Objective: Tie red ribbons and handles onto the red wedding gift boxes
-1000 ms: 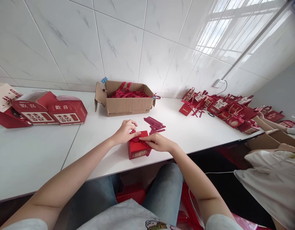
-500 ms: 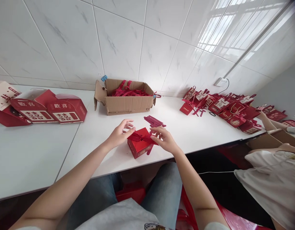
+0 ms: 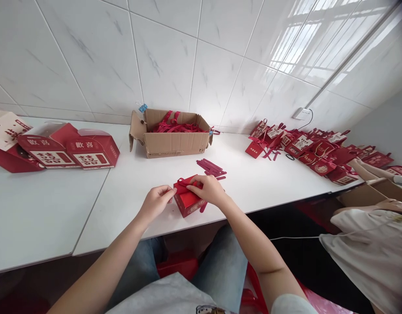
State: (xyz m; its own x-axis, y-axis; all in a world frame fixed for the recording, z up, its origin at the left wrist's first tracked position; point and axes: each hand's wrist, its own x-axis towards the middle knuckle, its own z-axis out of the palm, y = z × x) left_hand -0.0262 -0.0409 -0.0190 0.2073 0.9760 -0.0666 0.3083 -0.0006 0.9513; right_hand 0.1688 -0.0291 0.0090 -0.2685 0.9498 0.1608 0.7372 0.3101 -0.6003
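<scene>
A small red gift box (image 3: 187, 202) with a red ribbon across its top sits on the white table (image 3: 50, 209) near the front edge. My left hand (image 3: 156, 201) pinches the ribbon end at the box's left top corner. My right hand (image 3: 209, 189) lies over the box's top right, fingers curled on the ribbon. A red ribbon tail hangs down the box's right side. Just behind the box lies a small pile of dark red strips (image 3: 210, 167).
A cardboard box (image 3: 170, 144) full of red ribbons stands behind. Large red boxes (image 3: 68, 150) lie at the left. Many finished red gift boxes (image 3: 305, 146) crowd the right, where another person's arm (image 3: 364, 172) and white-clothed body (image 3: 374, 248) sit.
Both hands had opened and lifted off the box half a second ago; now they have closed on the ribbon again, the left lower at the corner, the right over the top.
</scene>
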